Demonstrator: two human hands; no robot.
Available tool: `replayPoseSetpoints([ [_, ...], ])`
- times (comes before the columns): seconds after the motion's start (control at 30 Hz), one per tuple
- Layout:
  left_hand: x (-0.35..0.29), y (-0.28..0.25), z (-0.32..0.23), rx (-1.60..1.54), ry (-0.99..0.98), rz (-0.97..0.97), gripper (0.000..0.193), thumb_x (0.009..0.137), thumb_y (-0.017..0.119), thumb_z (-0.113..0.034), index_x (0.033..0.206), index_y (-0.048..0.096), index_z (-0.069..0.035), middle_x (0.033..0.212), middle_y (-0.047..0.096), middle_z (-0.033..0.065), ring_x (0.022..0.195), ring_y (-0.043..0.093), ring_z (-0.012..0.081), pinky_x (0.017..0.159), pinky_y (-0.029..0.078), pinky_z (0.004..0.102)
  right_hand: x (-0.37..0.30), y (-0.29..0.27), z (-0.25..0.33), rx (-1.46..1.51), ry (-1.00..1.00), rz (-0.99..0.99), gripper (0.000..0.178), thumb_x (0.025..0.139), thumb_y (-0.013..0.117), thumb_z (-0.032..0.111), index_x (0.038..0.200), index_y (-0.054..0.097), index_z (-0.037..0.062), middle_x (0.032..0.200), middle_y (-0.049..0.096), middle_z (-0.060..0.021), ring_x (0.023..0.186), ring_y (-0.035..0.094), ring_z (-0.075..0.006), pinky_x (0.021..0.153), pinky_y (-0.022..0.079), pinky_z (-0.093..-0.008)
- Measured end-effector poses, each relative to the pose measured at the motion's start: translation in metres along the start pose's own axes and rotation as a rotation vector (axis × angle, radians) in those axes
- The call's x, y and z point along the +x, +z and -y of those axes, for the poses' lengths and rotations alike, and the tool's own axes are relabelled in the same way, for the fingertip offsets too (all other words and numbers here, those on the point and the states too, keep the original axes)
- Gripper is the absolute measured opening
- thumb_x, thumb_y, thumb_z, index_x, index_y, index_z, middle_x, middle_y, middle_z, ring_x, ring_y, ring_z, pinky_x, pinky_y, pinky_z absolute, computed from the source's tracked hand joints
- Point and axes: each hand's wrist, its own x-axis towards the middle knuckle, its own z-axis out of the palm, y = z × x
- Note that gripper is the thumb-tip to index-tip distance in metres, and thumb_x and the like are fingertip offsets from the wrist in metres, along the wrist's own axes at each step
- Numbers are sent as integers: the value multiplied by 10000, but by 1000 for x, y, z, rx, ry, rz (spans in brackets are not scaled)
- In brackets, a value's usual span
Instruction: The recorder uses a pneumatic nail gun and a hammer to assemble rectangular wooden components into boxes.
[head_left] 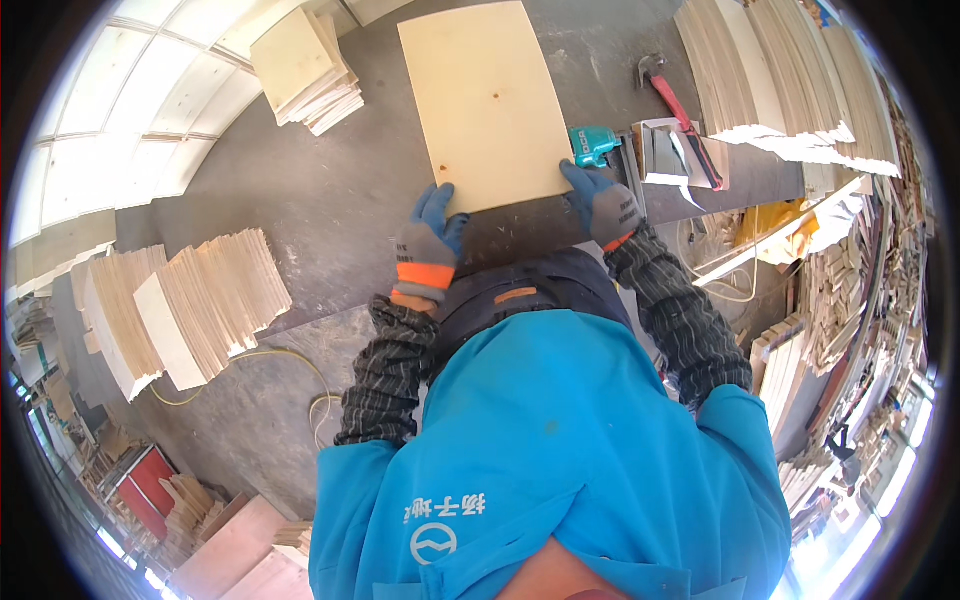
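Note:
A pale rectangular wooden board (490, 95) with small dark knots lies in front of me over the dark worktable (350, 190). My left hand (430, 228), in a grey and blue glove with an orange cuff, grips its near left corner. At the near right corner my right hand (604, 204), gloved alike, has its fingers closed on the edge. Just right of the board, partly hidden by it, is a teal nail gun (594, 146). A claw hammer (677, 105) with a red and black handle lies farther right, across an opened small box (662, 152).
Stacks of thin boards stand at the left (215, 300), far left (305, 70) and far right (765, 65). Big pale panels (150, 90) line the far left. A thin yellowish hose (300, 362) lies below the table's left side. Wood scraps (850, 290) pile up at right.

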Motion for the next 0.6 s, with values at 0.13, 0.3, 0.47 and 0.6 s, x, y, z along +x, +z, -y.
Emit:
replayPoseSetpoints([
  [0.13, 31, -5, 9, -33, 26, -10, 434, 969, 761, -127, 1380, 670, -21, 1386, 679, 270, 1200, 694, 465, 997, 593, 477, 27, 9, -7, 43, 30, -21, 487, 1031, 569, 81, 1518, 565, 60, 1279, 725, -269, 1103, 727, -440, 908, 609, -491],
  [0.3, 46, 2, 14, -48, 40, -21, 425, 974, 776, -126, 1371, 691, 2, 1333, 708, 257, 1101, 735, 416, 939, 601, 429, 42, 12, -23, 89, 137, 47, 486, 1027, 669, 98, 1509, 611, 117, 1330, 710, -259, 1128, 718, -448, 933, 604, -483],
  [0.47, 41, 11, 17, 66, 106, -57, 395, 999, 765, -126, 1364, 693, 5, 1323, 710, 259, 1143, 730, 428, 976, 597, 431, 43, 5, -14, 35, 92, 73, 476, 1038, 643, 97, 1512, 607, 114, 1347, 703, -258, 1133, 721, -444, 943, 609, -470],
  [0.6, 42, 6, 15, -111, 89, -60, 385, 992, 783, -134, 1345, 709, 0, 1323, 715, 252, 1152, 737, 401, 977, 600, 420, 43, 2, -14, 2, 104, 89, 473, 1036, 636, 100, 1507, 609, 109, 1354, 701, -253, 1136, 721, -444, 949, 610, -473],
])
